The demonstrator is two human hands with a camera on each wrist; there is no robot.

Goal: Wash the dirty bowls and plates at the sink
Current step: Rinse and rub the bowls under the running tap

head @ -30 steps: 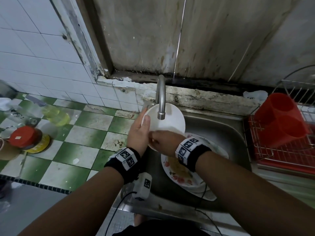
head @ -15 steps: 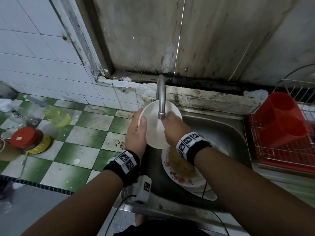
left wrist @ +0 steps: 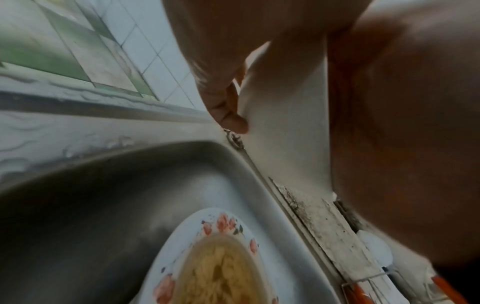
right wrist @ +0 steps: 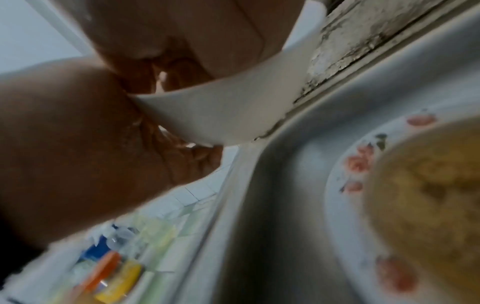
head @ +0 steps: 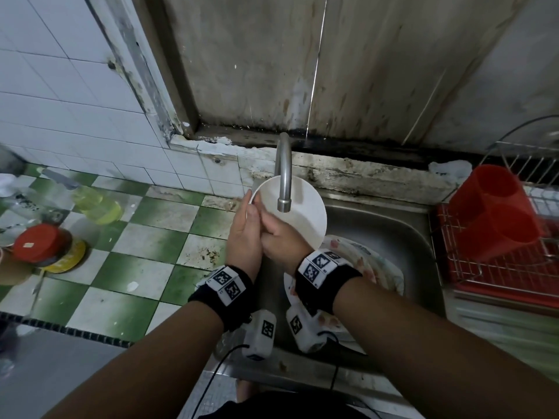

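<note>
A plain white bowl (head: 305, 216) is held tilted on edge under the tap spout (head: 284, 189), above the steel sink (head: 402, 234). My left hand (head: 245, 237) grips its left rim, thumb on the inner face, and its fingertips (left wrist: 228, 115) lie against the bowl (left wrist: 283, 127). My right hand (head: 281, 240) is curled over the lower left rim, right beside the left hand, with fingers inside the bowl (right wrist: 223, 117). Below, a flower-patterned plate (head: 381, 267) with yellowish food remains (left wrist: 221, 273) lies in the sink, partly hidden by my right wrist.
A red wire dish rack (head: 499, 267) holding a red cup holder (head: 496, 210) stands right of the sink. On the green-and-white tiled counter (head: 151, 237) at left are a yellow-liquid bottle (head: 96, 204) and a red-lidded jar (head: 39, 243). The stained wall rises close behind the tap.
My right hand slid from the bowl's upper middle, under the spout, down to its lower left rim beside the left hand. The bowl turned its inner face more towards me.
</note>
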